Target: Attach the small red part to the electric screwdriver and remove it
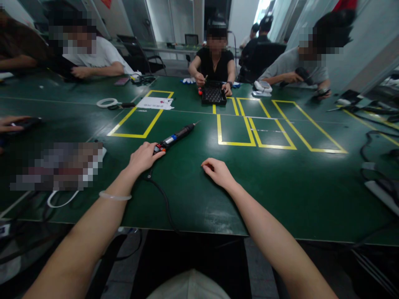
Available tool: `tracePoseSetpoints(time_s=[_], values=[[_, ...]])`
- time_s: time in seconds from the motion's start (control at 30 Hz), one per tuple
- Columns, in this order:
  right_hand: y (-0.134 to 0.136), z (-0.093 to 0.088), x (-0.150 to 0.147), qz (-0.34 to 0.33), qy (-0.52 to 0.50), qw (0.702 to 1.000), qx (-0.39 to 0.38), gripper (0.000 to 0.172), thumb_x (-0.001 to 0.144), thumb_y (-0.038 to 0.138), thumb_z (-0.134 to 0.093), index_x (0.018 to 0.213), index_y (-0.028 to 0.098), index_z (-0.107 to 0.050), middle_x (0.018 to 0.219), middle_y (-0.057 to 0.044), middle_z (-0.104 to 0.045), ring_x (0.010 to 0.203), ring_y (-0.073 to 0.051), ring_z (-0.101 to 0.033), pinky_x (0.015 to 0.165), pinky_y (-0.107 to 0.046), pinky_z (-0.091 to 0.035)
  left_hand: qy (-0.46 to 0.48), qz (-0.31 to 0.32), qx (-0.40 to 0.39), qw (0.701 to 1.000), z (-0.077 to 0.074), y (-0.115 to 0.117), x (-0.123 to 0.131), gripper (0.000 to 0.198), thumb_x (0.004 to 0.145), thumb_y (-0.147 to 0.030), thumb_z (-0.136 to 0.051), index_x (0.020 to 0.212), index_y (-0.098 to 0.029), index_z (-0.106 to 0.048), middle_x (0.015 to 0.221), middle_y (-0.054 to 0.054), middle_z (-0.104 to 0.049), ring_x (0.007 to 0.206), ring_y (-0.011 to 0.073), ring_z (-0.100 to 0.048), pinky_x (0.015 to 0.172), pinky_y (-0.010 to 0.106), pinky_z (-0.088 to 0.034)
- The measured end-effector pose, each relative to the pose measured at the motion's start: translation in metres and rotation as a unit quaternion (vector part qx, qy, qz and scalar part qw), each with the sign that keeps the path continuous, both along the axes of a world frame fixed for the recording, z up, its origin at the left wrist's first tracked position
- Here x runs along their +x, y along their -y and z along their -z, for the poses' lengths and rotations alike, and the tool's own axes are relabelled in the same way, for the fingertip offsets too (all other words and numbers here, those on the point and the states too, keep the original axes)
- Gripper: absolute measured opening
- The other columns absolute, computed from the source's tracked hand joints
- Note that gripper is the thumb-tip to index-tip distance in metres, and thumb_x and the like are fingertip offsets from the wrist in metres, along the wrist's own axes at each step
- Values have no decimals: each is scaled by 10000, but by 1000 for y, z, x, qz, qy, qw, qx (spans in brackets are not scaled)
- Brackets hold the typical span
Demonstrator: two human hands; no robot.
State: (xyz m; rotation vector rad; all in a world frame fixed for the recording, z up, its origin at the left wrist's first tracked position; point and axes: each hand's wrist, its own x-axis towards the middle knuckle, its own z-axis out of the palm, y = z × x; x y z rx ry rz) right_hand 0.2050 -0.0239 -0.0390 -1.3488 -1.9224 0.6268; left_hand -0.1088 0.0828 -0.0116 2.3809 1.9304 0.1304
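My left hand (144,158) is wrapped round the rear end of an electric screwdriver (176,136) with a black body and a blue band. The screwdriver lies slanted on the green table, its thin bit pointing away to the right. From its rear end a black cable (163,197) runs down over the table's near edge. My right hand (218,171) rests on the table to the right, apart from the screwdriver. Its fingers are curled, thumb and fingertips drawn together; whatever is between them, if anything, is too small to make out.
Yellow tape outlines (237,144) mark the green table (187,199). A white sheet (156,103) and a coiled white cable (107,103) lie beyond my left hand. Opposite, a person holds a small piece over a black tray (214,94). A blurred-out device (62,166) lies at left.
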Motion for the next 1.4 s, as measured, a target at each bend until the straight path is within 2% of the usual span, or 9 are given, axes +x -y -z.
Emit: tracePoseSetpoints(time_s=[0.13,0.27,0.53,0.73,0.93,1.03,1.13,1.23,1.4], values=[[0,-1,0,-8,10,1000,1,119,914,172,-563,921,186,-682,843,-23,-688,737,-145,-602,707,-256,-431,-3,-54,23,998,2,-12,-29,658,932,-668,-395,1340,-182,-571,1198,196,-579,1101,379,-578,840,440,-476],[0,-1,-1,-10,22,1000,-1,113,913,168,-571,920,180,-683,841,-25,-690,742,-147,-602,705,-257,-425,-8,-92,39,995,2,-13,-41,681,936,-665,-375,1327,-146,-578,1202,239,-572,1093,415,-571,851,484,-461],[-1,1,0,-12,30,999,1,107,915,171,-579,918,183,-685,848,-28,-689,747,-150,-596,713,-262,-422,-17,-73,157,985,-5,-2,-28,584,893,-518,-578,1341,-151,-503,1295,224,-514,1188,402,-497,942,469,-423],[-1,0,0,-18,30,999,4,104,916,173,-578,911,185,-681,847,-29,-684,745,-149,-591,705,-263,-415,-28,-44,133,990,-9,0,-18,349,890,-384,-584,1163,-168,-581,1255,185,-519,1174,371,-488,983,464,-391],[-2,1,0,-20,33,999,4,105,920,180,-573,913,186,-678,850,-27,-683,746,-147,-588,703,-260,-413,46,-56,175,982,-8,1,-20,281,933,-389,-483,1045,-163,-607,1261,188,-525,1211,378,-477,1045,521,-338],[-2,0,-1,-19,36,999,4,102,917,182,-576,914,186,-678,846,-26,-681,741,-147,-585,698,-259,-408,135,-43,204,969,-9,-1,-15,278,935,-397,-501,1062,-170,-598,1289,167,-550,1240,349,-492,1073,516,-344],[-1,-1,-2,-16,28,999,0,104,908,177,-577,932,190,-677,824,-16,-673,711,-139,-571,680,-252,-400,329,-21,134,934,-12,2,5,307,931,-398,-510,1109,-158,-580,1145,131,-640,1090,273,-607,1000,463,-450],[0,-1,-3,-15,0,1000,-7,121,905,186,-568,965,190,-673,775,3,-648,672,-129,-555,663,-247,-398,504,24,-19,863,-15,15,39,369,922,-424,-518,1127,-127,-600,982,98,-669,900,204,-650,874,385,-525],[1,0,-4,-49,-146,986,-63,186,893,285,-583,1043,191,-638,772,19,-625,646,-115,-544,653,-246,-434,543,129,-188,808,-21,48,89,553,907,-446,-588,1356,-123,-577,881,56,-645,735,147,-592,728,309,-503]])
